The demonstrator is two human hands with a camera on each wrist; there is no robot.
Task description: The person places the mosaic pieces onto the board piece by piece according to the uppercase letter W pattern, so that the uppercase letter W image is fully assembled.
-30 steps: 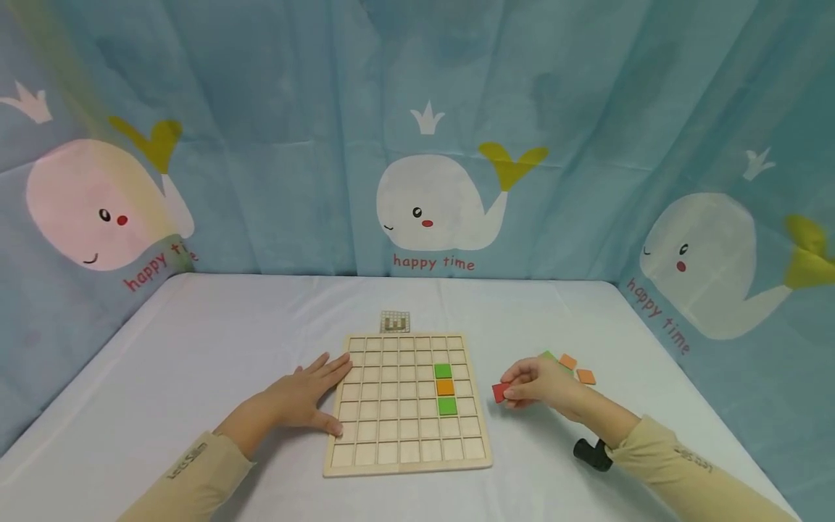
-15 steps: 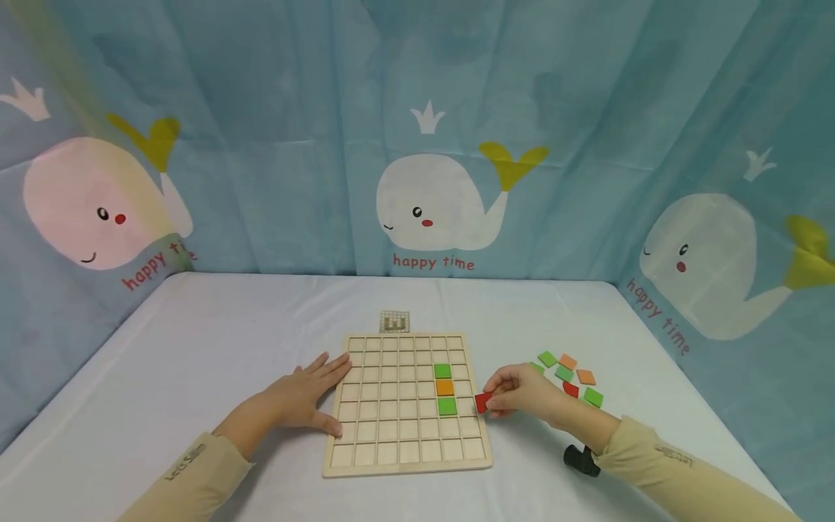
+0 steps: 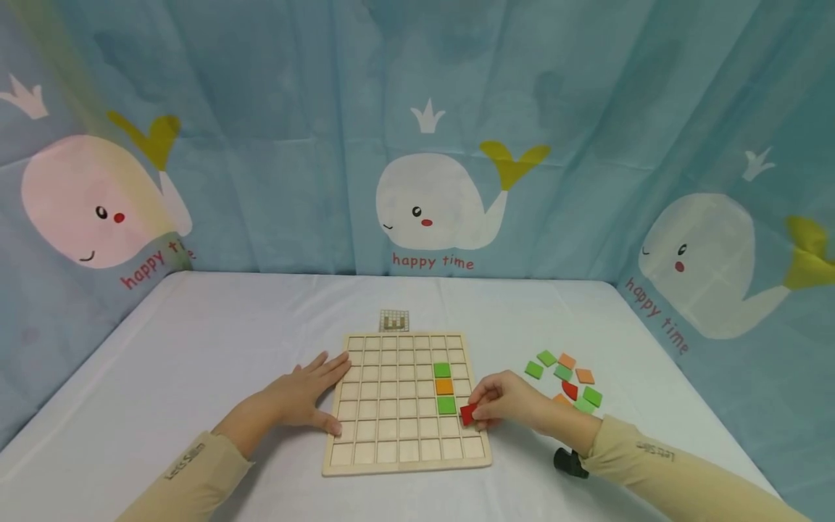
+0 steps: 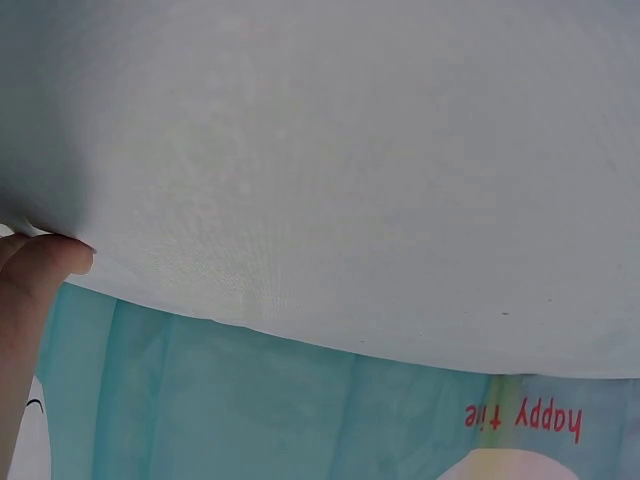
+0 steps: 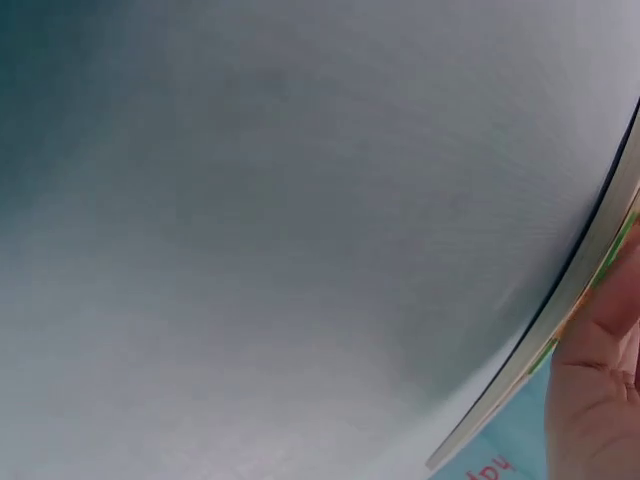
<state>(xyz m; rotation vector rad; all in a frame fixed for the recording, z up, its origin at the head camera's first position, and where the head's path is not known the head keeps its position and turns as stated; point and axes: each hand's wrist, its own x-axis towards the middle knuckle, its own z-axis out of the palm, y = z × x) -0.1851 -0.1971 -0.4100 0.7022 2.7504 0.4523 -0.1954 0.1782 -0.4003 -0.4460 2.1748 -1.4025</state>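
A wooden grid board (image 3: pixel 388 431) lies flat on the table, with a green tile (image 3: pixel 442 370), an orange tile (image 3: pixel 443 386) and another green tile (image 3: pixel 446 405) stacked in one column of its cells. My left hand (image 3: pixel 296 397) rests with spread fingers on the board's left edge. Over the board's right side, my right hand (image 3: pixel 512 404) pinches a red square tile (image 3: pixel 467 415) between thumb and fingers. The right wrist view catches only part of that hand (image 5: pixel 595 390) beside the board's edge (image 5: pixel 530 345); the red tile is hidden there.
Right of the board lie loose tiles, among them a green one (image 3: pixel 533 370), an orange one (image 3: pixel 585 376) and a red rounded piece (image 3: pixel 570 390). A small card with a grid pattern (image 3: pixel 394 321) sits behind the board. A blue whale-print curtain (image 3: pixel 293 181) hangs behind the table.
My right hand has carried the red tile leftward and nearer, from beside the board to over its right side. More loose tiles show behind it. My left hand has stayed put.
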